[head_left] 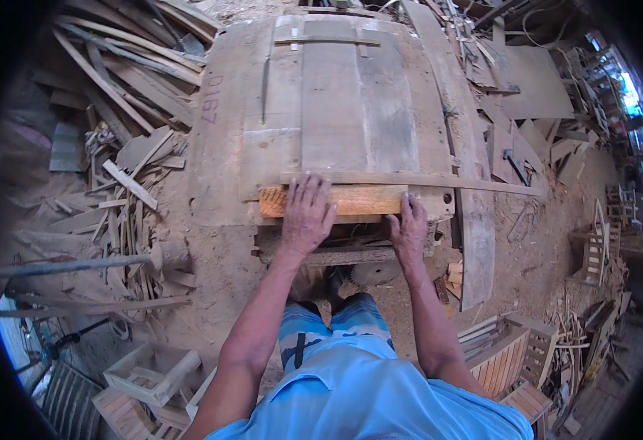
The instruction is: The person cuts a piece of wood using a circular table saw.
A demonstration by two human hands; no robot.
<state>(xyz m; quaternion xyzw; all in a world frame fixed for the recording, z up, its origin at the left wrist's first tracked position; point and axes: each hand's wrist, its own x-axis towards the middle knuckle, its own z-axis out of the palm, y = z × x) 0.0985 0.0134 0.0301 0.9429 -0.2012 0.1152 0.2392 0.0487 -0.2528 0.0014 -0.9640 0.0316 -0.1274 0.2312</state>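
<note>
A thick orange-brown wooden block (365,199) lies crosswise at the near edge of a worn wooden bench top (219,169). My left hand (308,216) rests over the block's left part, fingers laid across its upper face and thumb toward its near side. At the block's right end, my right hand (409,231) grips with thumb and fingers. Just beyond the block runs a long thin wooden strip (475,183), which sticks out past the bench's right side. The left fingertips reach as far as this strip. Part of the block is hidden under both hands.
A toothed circular saw blade (375,273) sits low under the bench's near edge. A long plank (475,249) lines the right side. Farther up the bench is a narrow crosswise batten (327,40). Scrap wood (127,73) piles up at left; slatted wooden frames (501,359) stand near right.
</note>
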